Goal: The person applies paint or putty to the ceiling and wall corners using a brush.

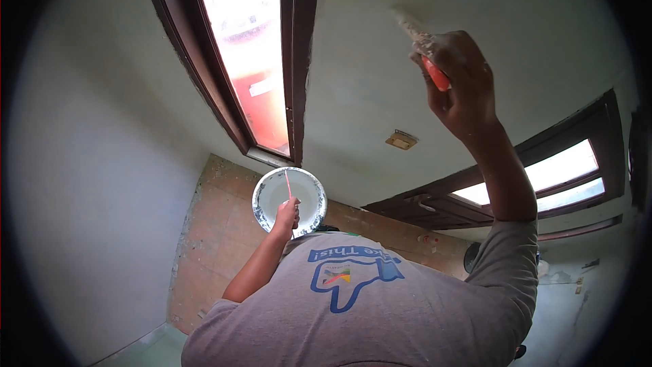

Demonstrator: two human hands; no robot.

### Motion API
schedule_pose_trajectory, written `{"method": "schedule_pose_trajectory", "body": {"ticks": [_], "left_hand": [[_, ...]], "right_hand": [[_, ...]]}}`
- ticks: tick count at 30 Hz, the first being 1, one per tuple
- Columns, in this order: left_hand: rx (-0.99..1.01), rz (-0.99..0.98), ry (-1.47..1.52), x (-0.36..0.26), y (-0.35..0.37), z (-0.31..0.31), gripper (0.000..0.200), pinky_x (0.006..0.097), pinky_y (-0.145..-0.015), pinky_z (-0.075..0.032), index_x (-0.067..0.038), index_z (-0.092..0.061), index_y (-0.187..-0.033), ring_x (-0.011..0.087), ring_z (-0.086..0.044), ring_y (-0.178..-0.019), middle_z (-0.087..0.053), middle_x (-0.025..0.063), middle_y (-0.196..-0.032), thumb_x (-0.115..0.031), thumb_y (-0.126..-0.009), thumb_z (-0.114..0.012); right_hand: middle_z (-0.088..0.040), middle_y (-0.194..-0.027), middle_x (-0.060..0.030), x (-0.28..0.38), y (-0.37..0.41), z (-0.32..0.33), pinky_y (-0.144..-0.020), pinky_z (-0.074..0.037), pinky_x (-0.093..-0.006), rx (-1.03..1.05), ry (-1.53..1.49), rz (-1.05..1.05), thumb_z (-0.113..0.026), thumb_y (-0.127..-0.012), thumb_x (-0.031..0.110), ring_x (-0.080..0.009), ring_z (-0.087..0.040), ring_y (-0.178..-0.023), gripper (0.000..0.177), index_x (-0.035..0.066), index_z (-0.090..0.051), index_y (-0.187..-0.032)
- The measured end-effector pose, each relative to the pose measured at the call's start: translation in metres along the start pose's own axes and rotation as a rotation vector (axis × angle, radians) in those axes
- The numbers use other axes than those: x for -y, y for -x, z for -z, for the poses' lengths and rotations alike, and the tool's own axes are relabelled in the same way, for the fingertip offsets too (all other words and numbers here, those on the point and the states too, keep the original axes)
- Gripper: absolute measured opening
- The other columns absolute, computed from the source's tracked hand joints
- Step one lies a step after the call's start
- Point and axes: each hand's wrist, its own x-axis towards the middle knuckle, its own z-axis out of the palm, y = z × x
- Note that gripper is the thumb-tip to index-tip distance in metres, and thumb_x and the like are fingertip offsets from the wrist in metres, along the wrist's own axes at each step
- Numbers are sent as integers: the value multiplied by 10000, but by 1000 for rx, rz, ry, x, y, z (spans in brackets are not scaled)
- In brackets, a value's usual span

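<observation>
An orange-handled scraper was clamped in the right grip, a bucket in the left grip.
The scraper's handle lay inside the closed right grip, its blade projecting beyond the fingers toward the wall; whether they touched could not be told. The blade appeared crusted with pale, lumpy paste. The left grip was closed on the bucket's thin reddish handle, above the round, white, dark-flecked rim. The wall was smooth and pale.
</observation>
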Motion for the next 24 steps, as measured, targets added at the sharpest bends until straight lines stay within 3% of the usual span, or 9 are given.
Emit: {"method": "schedule_pose_trajectory", "body": {"ticks": [4, 8, 10, 12, 16, 18, 22, 23, 24], "left_hand": [[2, -10, 0, -2, 2, -2, 190, 256, -377, -162, -172, -483, -773, 44, -234, -398, -299, -98, -549, -284, -902, -564], [11, -7, -2, 0, 0, 1, 191, 256, -378, -161, -177, -476, -766, 46, -233, -399, -298, -98, -549, -280, -900, -565], [16, -7, -6, -2, 2, 2, 191, 256, -378, -160, -178, -475, -765, 46, -233, -399, -298, -98, -550, -280, -899, -565], [20, -6, -6, -3, 2, 1, 190, 256, -378, -159, -178, -474, -765, 45, -233, -399, -299, -98, -551, -279, -899, -565], [22, -7, -9, -5, 8, 0, 242, 256, -377, -150, -197, -414, -713, 44, -230, -390, -287, -102, -534, -269, -885, -569], [17, -5, -14, -7, 12, -2, 289, 257, -376, -143, -213, -367, -674, 44, -225, -381, -278, -106, -518, -260, -872, -572], [24, 0, -27, -8, 16, -2, 284, 258, -376, -142, -212, -371, -676, 44, -223, -381, -277, -105, -518, -257, -869, -574], [23, 3, -26, -8, 16, -2, 283, 258, -375, -141, -212, -372, -676, 44, -221, -382, -276, -105, -519, -257, -868, -575], [26, 5, -30, -8, 13, -1, 283, 258, -375, -141, -212, -372, -676, 44, -221, -382, -277, -105, -519, -257, -868, -575]], "right_hand": [[-638, -959, -58, 7, -1, 4, -707, -566, -355, -201, 185, 215, -746, -713, 40, -239, -641, -941, 290, 130, -612, -954], [-637, -1009, -56, 20, 43, -45, -850, -562, -356, 178, 423, 313, -741, -734, 127, -241, -655, -1012, 252, 162, -603, -943], [-627, -1014, -50, 34, 87, -86, -856, -560, -341, 213, 300, 345, -710, -759, 156, -242, -651, -1041, 213, 162, -595, -938], [-617, -992, -43, 54, 125, -114, -857, -561, -341, 295, 52, 293, -688, -772, 167, -224, -649, -1035, 185, 162, -608, -938], [-614, -970, -52, 90, 159, -145, -832, -560, -355, 390, -144, 233, -685, -775, 125, -217, -648, -985, 176, 140, -621, -938], [-623, -990, -66, 102, 158, -147, -803, -555, -366, 562, -345, -5, -687, -764, 81, -224, -639, -948, 206, 124, -638, -960], [-628, -1001, -90, 87, 138, -131, -828, -538, -400, 500, -274, -65, -649, -776, 21, -270, -635, -944, 249, 106, -646, -1010], [-623, -972, -99, 76, 130, -127, -836, -526, -416, 306, -216, -57, -633, -781, 7, -273, -636, -931, 212, 97, -635, -973], [-654, -955, -116, 64, 115, -114, -838, -525, -428, 325, -236, -111, -652, -774, 11, -293, -645, -883, 211, 91, -649, -969]]}}
